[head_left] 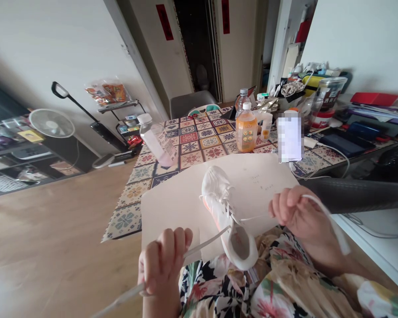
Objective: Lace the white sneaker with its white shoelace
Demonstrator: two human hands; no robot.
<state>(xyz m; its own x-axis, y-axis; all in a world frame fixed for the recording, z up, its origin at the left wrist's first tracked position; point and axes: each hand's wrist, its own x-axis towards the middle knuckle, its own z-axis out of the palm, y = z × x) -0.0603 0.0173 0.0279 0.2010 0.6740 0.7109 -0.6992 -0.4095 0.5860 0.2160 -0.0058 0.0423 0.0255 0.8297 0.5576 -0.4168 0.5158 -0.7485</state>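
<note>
A white shoe (230, 216) with a pink-orange patch on its side lies on a pale sheet (172, 198), toe pointing away from me and heel at the sheet's near edge. My left hand (166, 260) is closed around one white lace (207, 242), which stretches from the shoe's collar to the lower left, with its loose end trailing past my fist. To the right of the shoe, my right hand (293, 210) grips the other lace, drawn taut from the shoe; its flat end (333, 221) hangs over the back of my hand.
Behind the sheet, a patterned tablecloth (189, 145) carries a tilted clear bottle (157, 141), an orange juice bottle (246, 130) and an upright blurred white object (290, 139). Cables, folders and containers crowd the right side. A fan (52, 123) stands at the far left.
</note>
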